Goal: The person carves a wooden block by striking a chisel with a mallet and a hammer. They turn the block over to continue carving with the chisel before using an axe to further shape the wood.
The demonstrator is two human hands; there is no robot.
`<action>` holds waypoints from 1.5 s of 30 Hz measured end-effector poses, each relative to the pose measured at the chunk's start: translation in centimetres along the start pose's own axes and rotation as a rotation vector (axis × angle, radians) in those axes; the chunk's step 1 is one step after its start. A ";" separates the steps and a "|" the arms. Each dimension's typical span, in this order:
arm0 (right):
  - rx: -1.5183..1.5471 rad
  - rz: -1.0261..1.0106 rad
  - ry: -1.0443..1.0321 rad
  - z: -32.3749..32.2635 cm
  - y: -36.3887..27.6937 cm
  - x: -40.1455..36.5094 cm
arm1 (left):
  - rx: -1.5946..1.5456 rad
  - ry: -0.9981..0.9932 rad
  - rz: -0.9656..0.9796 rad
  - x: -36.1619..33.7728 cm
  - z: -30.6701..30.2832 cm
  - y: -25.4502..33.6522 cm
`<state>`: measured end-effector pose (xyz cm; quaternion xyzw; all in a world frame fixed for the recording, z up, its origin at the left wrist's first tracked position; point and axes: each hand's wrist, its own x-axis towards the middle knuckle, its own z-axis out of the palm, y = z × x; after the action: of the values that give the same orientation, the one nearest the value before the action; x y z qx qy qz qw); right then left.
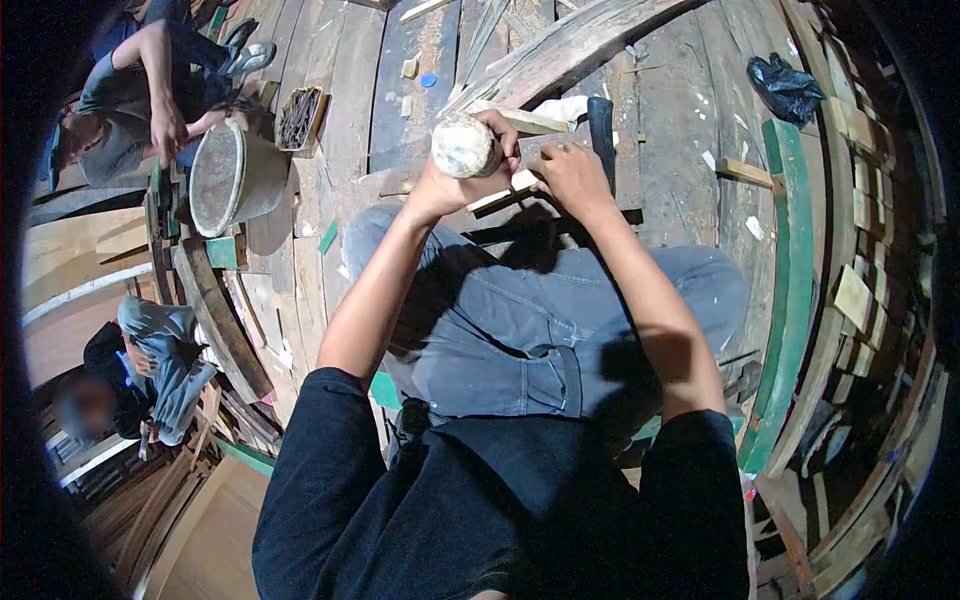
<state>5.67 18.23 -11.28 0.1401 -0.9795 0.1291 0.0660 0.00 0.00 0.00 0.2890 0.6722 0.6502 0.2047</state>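
At the far left, one person point(130, 110) is crouching near the top, an arm reaching toward a pale bucket point(212, 180), while another person point(140, 370) is sitting lower down in a dark top and light trousers. The bucket is tilting on the plank floor point(345, 90), and just right of it a small box point(303, 118) is holding a bunch of thin, dark pieces. A blue cap point(429, 80) is lying farther right, near small wood scraps.

Near the middle, the left hand point(458, 182) is closing around a round, pale, mottled object point(462, 147), its fingers curling along the right side; what lies beneath is staying hidden. Just to its right, a small wooden piece point(503, 194) is lying between the hands, above the lap. The right hand point(575, 178) is reaching to that piece's right end with fingers bent; whether they are gripping it or only touching it, I cannot tell. A large weathered beam point(560, 60) is slanting beyond the hands, and a dark, bar-like object point(600, 130) is standing out just past the right hand.

Farther right, a crumpled black plastic bag point(784, 90) is resting on the planks, beside a long green board point(785, 300). Wooden pieces point(862, 190) are lining the far right edge.
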 end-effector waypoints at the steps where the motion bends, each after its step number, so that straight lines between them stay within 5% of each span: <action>1: 0.006 0.005 -0.010 -0.3 -0.2 0.0 | 0.004 -0.010 -0.005 0.1 0.0 0.0; 9: 0.013 -0.021 0.113 0.9 0.5 0.0 | -0.045 0.005 0.028 1.9 -0.5 -0.5; 17: -0.015 0.018 -0.015 0.6 0.3 -0.2 | -0.332 -0.067 0.014 1.8 -2.1 -1.5; 45: 0.037 -0.005 0.032 0.3 0.2 -0.1 | -0.235 -0.054 0.040 2.8 -3.1 -2.3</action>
<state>5.66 18.37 -11.63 0.1415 -0.9754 0.1495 0.0795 -4.39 -0.51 -1.74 0.2937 0.5797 0.7204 0.2422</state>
